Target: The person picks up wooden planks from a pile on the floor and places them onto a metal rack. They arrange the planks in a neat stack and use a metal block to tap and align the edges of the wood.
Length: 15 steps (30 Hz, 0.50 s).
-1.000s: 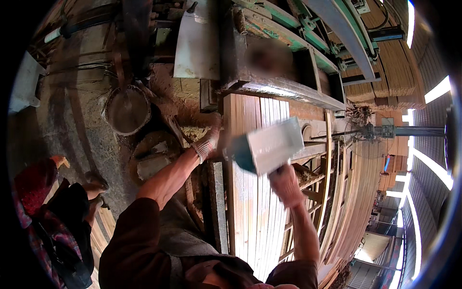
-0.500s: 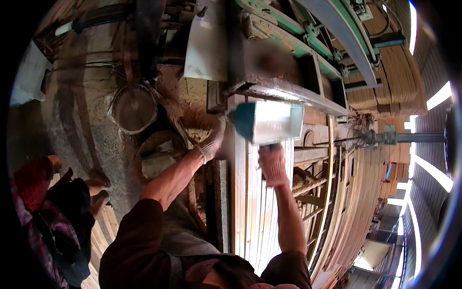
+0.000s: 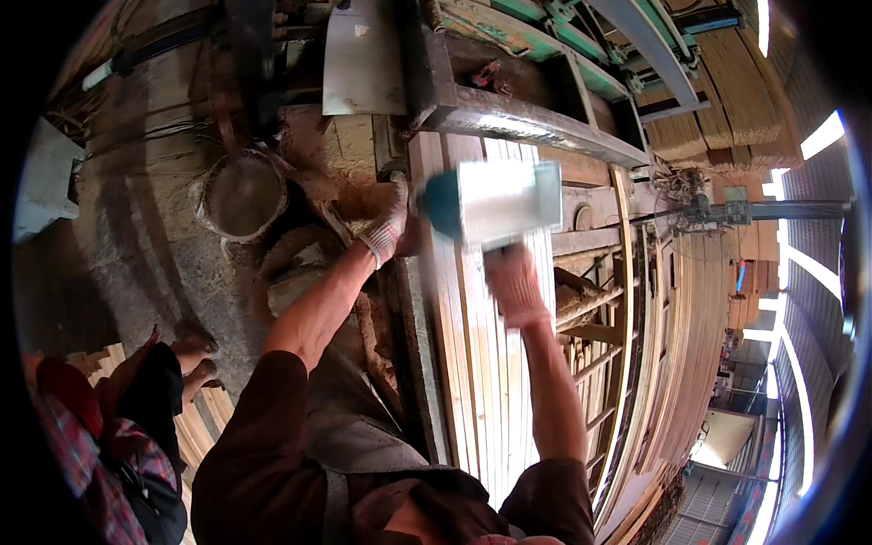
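Note:
My right hand (image 3: 516, 277), in a light knitted glove, is closed round the dark handle of a boxy silver-and-teal hand tool (image 3: 509, 204). Motion blurs this tool, so its exact kind is unclear. It is over the far part of several pale wooden strips (image 3: 481, 363) laid side by side, running away from me. My left hand (image 3: 389, 222), gloved as well, is at the left edge of the strips, with its fingers stretched forward along that side. Part of its inner side is hidden.
A metal beam (image 3: 536, 123) crosses beyond the strips, before green machine frames (image 3: 545, 18). Left of my left arm stands a round bucket (image 3: 243, 195). Another person (image 3: 136, 427) is at the lower left. Long stacked boards (image 3: 677, 345) lie to the right.
The view has shifted a little, so the strips appear slanted and the bench sits higher. The tool stays in my right hand over the strips. My left hand remains at their left edge.

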### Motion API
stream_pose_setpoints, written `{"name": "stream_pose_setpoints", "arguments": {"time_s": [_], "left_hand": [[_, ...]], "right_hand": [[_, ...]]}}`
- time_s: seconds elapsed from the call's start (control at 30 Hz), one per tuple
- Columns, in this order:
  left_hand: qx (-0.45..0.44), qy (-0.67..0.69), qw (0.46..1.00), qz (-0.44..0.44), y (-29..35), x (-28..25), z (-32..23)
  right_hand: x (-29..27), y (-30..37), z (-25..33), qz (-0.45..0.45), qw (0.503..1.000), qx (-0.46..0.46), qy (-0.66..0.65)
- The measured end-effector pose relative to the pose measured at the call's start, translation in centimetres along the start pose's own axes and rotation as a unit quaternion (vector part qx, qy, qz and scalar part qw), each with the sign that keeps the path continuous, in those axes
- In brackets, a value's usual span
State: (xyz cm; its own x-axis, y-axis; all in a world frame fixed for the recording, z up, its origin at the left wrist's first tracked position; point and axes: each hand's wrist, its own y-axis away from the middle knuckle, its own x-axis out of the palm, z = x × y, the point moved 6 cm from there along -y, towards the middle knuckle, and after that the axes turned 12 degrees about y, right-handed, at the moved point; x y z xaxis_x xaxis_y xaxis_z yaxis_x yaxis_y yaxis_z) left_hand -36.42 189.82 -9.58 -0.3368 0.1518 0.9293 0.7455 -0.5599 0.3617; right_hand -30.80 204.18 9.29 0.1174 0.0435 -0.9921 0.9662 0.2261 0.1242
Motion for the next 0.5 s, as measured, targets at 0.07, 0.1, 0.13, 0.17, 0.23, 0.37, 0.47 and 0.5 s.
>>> {"name": "stream_pose_setpoints", "arguments": {"time_s": [0.07,0.1,0.13,0.17,0.23,0.37,0.47,0.5], "left_hand": [[0.077,-0.096,0.99,-0.067,1.1,0.3,-0.8],[0.089,-0.118,0.987,-0.064,1.5,0.7,-1.0],[0.101,-0.14,0.983,-0.062,1.7,1.0,-1.2],[0.068,-0.111,0.991,-0.033,1.7,1.4,-0.8],[0.013,-0.058,0.998,-0.006,1.3,1.5,-0.3],[-0.033,0.002,0.999,-0.005,-0.1,-0.1,0.1],[0.008,-0.021,1.0,0.013,-0.6,-0.6,-0.4],[0.012,-0.022,1.0,0.004,-0.5,-0.6,-0.5]], "right_hand": [[-0.6,9.2,0.7,-0.059,0.981,-0.108,0.15],[0.8,13.7,-1.0,0.077,0.996,0.004,0.05],[1.0,19.7,-2.9,0.147,0.957,0.185,-0.167],[0.7,24.0,-2.1,0.137,0.978,0.133,-0.085],[0.2,31.8,-1.3,0.072,0.988,0.109,-0.087],[-0.8,45.5,-2.5,0.16,0.932,0.294,-0.141],[-1.7,49.1,-3.1,0.179,0.891,0.388,-0.153],[-2.3,48.9,-3.0,0.153,0.892,0.391,-0.169]]}}
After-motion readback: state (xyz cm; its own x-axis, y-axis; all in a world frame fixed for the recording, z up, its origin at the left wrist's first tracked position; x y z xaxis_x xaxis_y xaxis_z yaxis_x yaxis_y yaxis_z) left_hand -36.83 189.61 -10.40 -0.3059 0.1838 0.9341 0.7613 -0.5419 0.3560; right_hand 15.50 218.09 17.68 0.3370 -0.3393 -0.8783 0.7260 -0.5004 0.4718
